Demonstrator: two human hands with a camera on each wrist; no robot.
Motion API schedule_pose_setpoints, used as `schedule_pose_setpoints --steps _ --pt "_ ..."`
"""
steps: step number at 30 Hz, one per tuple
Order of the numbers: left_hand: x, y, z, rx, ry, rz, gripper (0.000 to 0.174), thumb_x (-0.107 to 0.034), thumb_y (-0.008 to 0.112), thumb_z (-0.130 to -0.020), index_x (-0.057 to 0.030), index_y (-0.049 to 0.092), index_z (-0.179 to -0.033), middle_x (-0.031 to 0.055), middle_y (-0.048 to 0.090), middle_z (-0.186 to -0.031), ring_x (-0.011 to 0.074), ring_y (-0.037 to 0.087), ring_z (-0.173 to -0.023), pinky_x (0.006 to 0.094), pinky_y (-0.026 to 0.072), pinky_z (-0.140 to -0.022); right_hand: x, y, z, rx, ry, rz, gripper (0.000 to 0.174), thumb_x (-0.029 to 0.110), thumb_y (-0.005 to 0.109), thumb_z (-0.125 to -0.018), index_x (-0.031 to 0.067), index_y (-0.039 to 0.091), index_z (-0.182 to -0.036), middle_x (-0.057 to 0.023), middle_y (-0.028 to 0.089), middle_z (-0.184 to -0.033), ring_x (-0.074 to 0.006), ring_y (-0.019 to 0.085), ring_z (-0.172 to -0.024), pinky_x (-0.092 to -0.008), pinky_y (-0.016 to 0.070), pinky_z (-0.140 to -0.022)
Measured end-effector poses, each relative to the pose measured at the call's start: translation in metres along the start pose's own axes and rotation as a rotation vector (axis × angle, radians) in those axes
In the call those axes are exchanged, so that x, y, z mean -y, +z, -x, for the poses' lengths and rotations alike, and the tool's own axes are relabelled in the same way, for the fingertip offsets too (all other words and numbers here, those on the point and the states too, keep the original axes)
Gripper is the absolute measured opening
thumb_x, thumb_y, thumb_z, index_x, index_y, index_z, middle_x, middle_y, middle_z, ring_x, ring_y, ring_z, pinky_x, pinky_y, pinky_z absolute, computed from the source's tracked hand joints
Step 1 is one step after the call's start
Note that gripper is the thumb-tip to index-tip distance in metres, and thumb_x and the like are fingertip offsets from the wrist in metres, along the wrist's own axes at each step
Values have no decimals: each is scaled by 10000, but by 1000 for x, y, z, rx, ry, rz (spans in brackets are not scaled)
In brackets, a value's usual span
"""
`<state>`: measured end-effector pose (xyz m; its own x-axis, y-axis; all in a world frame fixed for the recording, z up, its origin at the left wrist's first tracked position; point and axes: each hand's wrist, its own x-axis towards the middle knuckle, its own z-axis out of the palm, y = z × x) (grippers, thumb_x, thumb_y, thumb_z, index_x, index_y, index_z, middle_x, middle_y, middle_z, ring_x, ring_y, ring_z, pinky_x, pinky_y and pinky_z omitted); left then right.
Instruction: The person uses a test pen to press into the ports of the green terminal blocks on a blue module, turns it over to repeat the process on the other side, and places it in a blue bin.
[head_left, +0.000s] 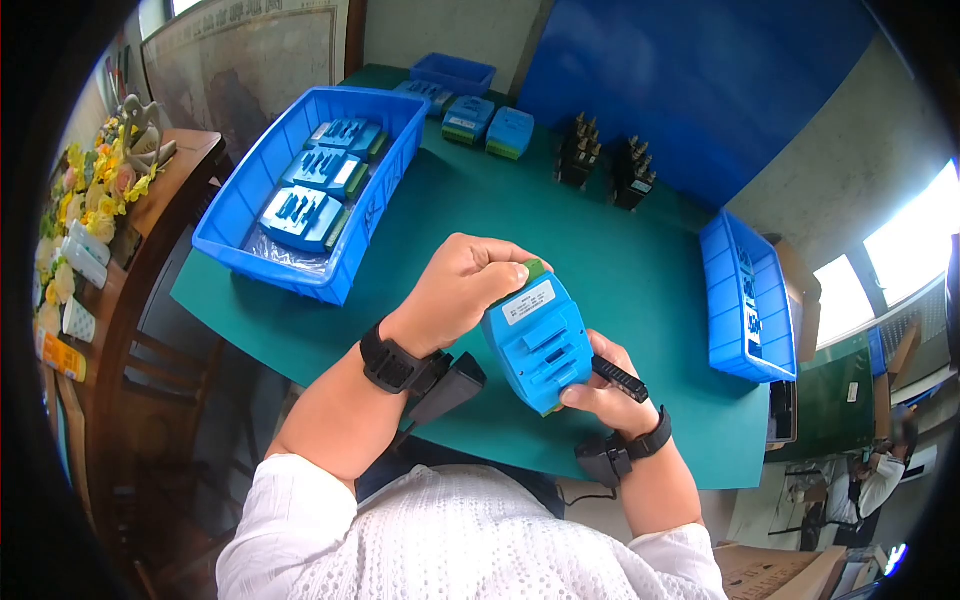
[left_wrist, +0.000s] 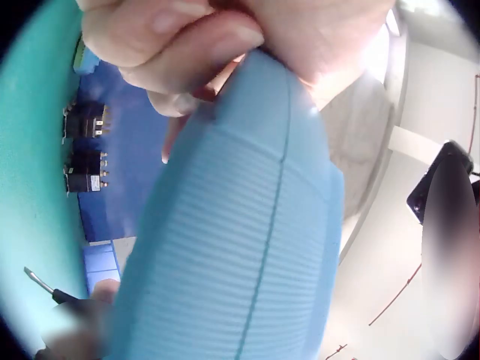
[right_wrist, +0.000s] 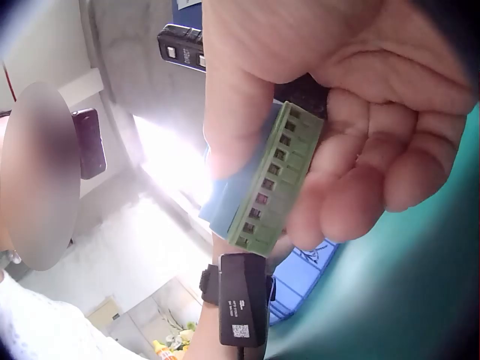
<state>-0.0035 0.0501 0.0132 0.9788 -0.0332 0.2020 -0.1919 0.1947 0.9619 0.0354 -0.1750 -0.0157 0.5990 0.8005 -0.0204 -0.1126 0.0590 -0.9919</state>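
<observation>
A blue plastic module (head_left: 540, 340) with a white label and green terminal blocks (right_wrist: 271, 184) is held up over the front of the table between both hands. My left hand (head_left: 465, 285) pinches its upper end, thumb near the green strip; the left wrist view shows the ribbed side of the housing (left_wrist: 232, 202). The right hand (head_left: 612, 395) grips the lower end between thumb and fingers. That same hand also holds a black screwdriver (head_left: 620, 380) across the palm, its metal tip (left_wrist: 37, 280) sticking out in the left wrist view.
On the green table (head_left: 640, 280), a blue bin (head_left: 225, 245) with several modules stands left, another bin (head_left: 775, 365) right. Loose modules (head_left: 511, 130), a small blue tray (head_left: 455, 70) and two black components with metal terminals (head_left: 578, 155) sit at the back. Another person (head_left: 880, 485) is far right.
</observation>
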Motion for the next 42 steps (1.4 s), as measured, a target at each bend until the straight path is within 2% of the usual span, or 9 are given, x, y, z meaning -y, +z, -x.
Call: schedule_pose_setpoints --steps 11,17,21,22,25,30,35,38,42 --pt "-1 2 0 -2 -25 40 299 -135 476 -810 82 615 -963 100 648 -815 89 604 -697 202 478 -644 -8 -7 1 -24 -94 193 346 192 754 -706 33 491 -864 -20 550 -774 -88 558 -664 -234 475 -610" --pt "-3 8 -2 -203 12 -65 325 -188 496 -850 28 548 -1086 5 594 -742 70 555 -624 186 447 -569 0 0 1 -269 -114 -45 317 208 705 -757 21 490 -896 -43 576 -798 -99 560 -671 -240 476 -591" --pt "7 17 -4 -280 -7 41 519 -296 544 -863 -11 362 -1258 72 532 -1022 115 555 -810 211 466 -606 0 0 -4 -529 -208 -19 307 195 691 -772 22 485 -920 -53 584 -801 -108 560 -650 -237 480 -567" --pt "11 15 -3 -179 -71 69 601 -330 547 -864 -15 282 -1302 111 464 -1152 167 538 -952 237 482 -658 1 0 -5 -590 -280 53 305 184 696 -770 20 482 -915 -44 582 -791 -101 561 -654 -224 468 -557" --pt "15 24 0 47 -157 78 656 -348 557 -853 -10 252 -1326 125 448 -1188 213 521 -1033 263 489 -697 -4 -11 -2 -729 -397 560 303 169 699 -768 15 480 -911 -32 571 -771 -94 558 -656 -237 464 -556" --pt "11 31 4 214 -133 201 812 -398 637 -786 -24 199 -1359 125 390 -1267 249 464 -1128 342 503 -780 1 -5 -6 -670 -802 878 344 86 754 -677 55 483 -886 -189 626 -976 -251 622 -778 -291 498 -704" --pt "19 36 9 215 -68 301 755 -395 696 -752 -32 296 -1280 101 437 -1190 148 509 -968 294 485 -758 2 -2 -6 -652 -912 974 396 38 764 -614 83 486 -893 -187 614 -1036 -323 579 -889 -366 481 -754" --pt "16 33 9 235 -114 300 745 -380 664 -774 -17 293 -1309 104 464 -1215 206 503 -1081 352 477 -851 6 -1 -4 -593 -927 1062 423 19 767 -585 94 488 -894 -192 591 -1095 -343 560 -926 -391 463 -788" --pt "16 34 9 144 -71 395 657 -343 638 -805 -18 327 -1284 99 504 -1179 191 520 -1066 341 462 -869 7 -1 -8 -527 -956 1081 444 40 784 -580 93 484 -903 -211 543 -1172 -358 552 -959 -408 457 -802"
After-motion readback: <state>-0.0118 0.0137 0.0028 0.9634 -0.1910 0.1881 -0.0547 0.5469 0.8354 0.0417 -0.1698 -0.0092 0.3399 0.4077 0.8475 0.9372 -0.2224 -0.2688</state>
